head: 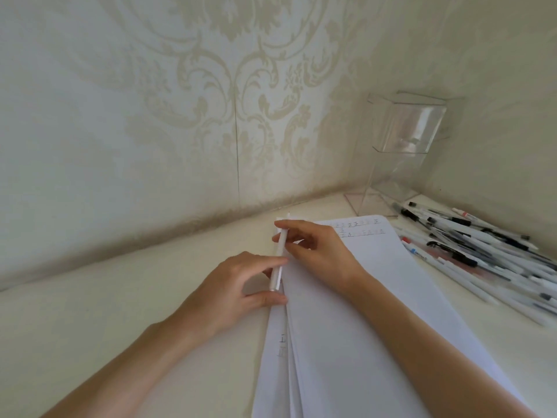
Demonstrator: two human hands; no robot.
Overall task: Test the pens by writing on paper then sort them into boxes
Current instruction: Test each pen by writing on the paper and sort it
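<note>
A white pen [280,257] lies along the left edge of a stack of white paper [346,312]. My right hand [316,248] pinches the pen's upper part between thumb and fingers. My left hand [238,285] holds its lower end, fingers curled beside the barrel. The pen's tip points away toward the wall. A few rows of written marks [358,227] show on the far end of the top sheet. A heap of several pens [482,251], white-bodied with dark caps, lies to the right of the paper.
A clear plastic box [401,152] stands in the back right corner against the patterned wall. The cream table surface [120,297] stretches to the left of the paper. Walls close in behind and on the right.
</note>
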